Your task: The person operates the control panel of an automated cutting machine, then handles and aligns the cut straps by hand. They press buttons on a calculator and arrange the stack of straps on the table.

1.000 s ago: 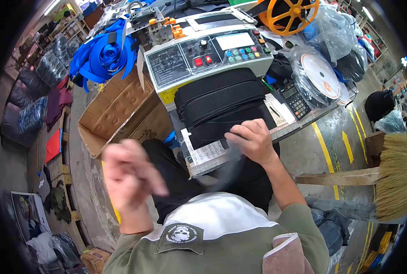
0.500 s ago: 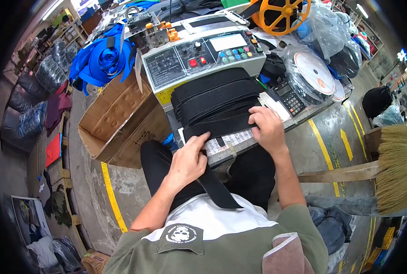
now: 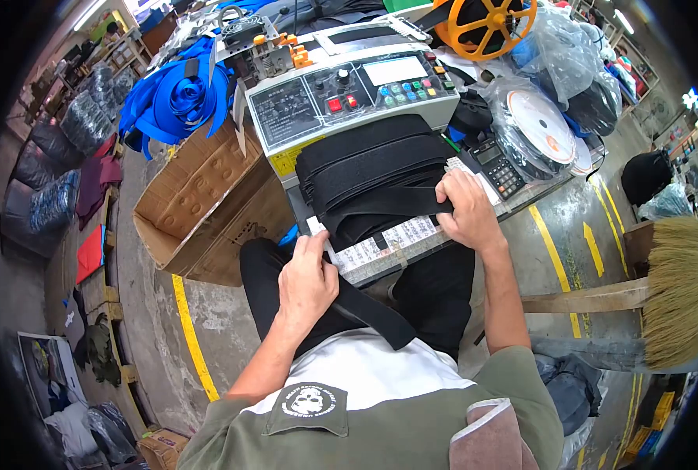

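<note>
A pile of flat black straps (image 3: 384, 160) lies folded in front of the grey control machine (image 3: 357, 90). Along the pile's near side, my right hand (image 3: 470, 211) has its fingers curled on the end of one black strap. My left hand (image 3: 308, 278) is closed at the table's front left corner. From beneath it a length of black strap (image 3: 380, 317) runs down across my lap; the fingers hide where it is gripped. A strip of printed paper (image 3: 407, 233) shows on the table edge between my hands.
Right of the straps are a calculator (image 3: 499, 168) and a plastic-wrapped reel (image 3: 538, 129). Blue webbing (image 3: 180, 98) hangs at the left above an open cardboard box (image 3: 200, 207). An orange reel (image 3: 486, 23) stands behind the machine. A straw broom (image 3: 674, 290) is at far right.
My left hand has moved left and slightly down, off the strap's front stretch. My right hand has shifted a little right and up, and the strap between them now lies slack against the pile.
</note>
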Available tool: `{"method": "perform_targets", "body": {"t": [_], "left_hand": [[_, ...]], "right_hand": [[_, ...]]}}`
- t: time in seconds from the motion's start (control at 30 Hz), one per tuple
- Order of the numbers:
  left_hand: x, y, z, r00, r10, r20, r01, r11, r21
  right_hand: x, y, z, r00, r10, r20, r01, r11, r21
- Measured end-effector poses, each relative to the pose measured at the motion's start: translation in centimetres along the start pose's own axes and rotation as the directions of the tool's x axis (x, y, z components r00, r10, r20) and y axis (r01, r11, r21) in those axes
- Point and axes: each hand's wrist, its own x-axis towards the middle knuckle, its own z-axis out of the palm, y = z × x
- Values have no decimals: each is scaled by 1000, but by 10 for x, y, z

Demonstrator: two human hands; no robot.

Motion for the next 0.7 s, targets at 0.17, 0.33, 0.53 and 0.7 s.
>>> {"method": "perform_targets", "body": {"t": [0.17,0.33,0.53,0.7], "left_hand": [[-5,-4,6,998,62,-16,-63,996,-59],[-4,7,3,989,53,140,-65,995,81],[2,17,-5,972,77,223,-104,988,115],[1,11,2,953,143,267,-178,978,113]], "right_hand": [[3,6,-28,991,80,112,-93,988,120],[-3,35,-37,948,281,149,-314,900,301],[13,38,-82,954,266,138,-286,679,676],[38,14,-63,995,-95,-31,41,111,993]]}}
